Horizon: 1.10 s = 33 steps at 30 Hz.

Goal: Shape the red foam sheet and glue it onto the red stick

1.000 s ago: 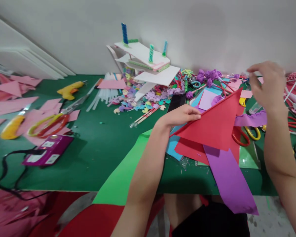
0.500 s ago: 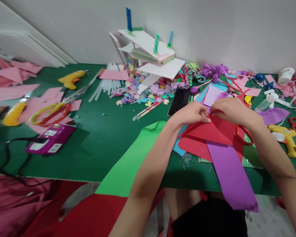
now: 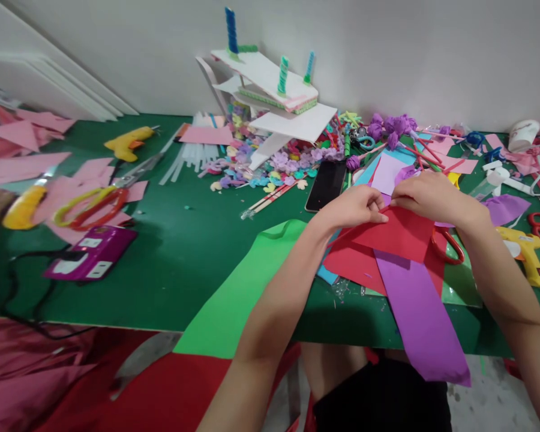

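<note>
Both hands pinch the top edge of a red foam sheet over the green table. My left hand grips its left part; my right hand grips it just to the right, fingertips almost touching. A purple foam strip hangs from under the red sheet over the table's front edge. More red sheet lies beneath. A light green sheet lies to the left, drooping off the edge.
A black phone lies behind my left hand. Red-handled scissors and a yellow glue gun sit right. A white foam model stands at the wall. Left: a purple power strip, scissors, pink scraps.
My right hand came down from the raised position at the right and took hold of the red sheet's top edge beside my left hand. The sheet was lowered flatter.
</note>
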Tool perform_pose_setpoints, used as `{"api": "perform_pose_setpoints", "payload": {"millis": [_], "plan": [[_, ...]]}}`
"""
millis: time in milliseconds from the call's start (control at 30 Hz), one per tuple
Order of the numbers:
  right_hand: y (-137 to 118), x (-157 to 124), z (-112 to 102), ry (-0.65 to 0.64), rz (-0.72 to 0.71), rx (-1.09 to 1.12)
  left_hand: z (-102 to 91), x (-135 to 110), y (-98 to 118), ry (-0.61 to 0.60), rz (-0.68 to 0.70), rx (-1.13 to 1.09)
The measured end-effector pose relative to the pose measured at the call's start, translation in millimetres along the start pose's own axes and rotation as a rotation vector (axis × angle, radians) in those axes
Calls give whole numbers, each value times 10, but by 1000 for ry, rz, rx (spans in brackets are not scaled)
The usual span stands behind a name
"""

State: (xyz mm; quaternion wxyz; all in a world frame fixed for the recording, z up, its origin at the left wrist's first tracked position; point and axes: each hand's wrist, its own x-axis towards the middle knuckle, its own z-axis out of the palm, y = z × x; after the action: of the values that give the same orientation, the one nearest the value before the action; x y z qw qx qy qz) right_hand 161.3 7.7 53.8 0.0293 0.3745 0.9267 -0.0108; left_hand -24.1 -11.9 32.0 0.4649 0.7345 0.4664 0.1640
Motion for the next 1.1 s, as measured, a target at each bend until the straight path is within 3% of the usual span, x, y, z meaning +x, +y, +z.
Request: {"api": "perform_pose_setpoints", "payload": {"millis": [133,400,567,800,1000,1100], "plan": [[-28,4,-21,71,-66,21,-20,14,23,-84,99,-13],[-7,-41,-55,-14,-26,24,33,28,-3,-41,-6,-54],[9,-49,-63,18,-67,63,52,39,28,-153,30,-90],[85,-95,-38,-65,-21,101,87,43,31,-18,-54,-12],[79,-118,-84,1,-99,79,84,40,50,-140,27,-143],[97,-110,-73,8,-88,91,85,45,52,-115,-9,-171]]}}
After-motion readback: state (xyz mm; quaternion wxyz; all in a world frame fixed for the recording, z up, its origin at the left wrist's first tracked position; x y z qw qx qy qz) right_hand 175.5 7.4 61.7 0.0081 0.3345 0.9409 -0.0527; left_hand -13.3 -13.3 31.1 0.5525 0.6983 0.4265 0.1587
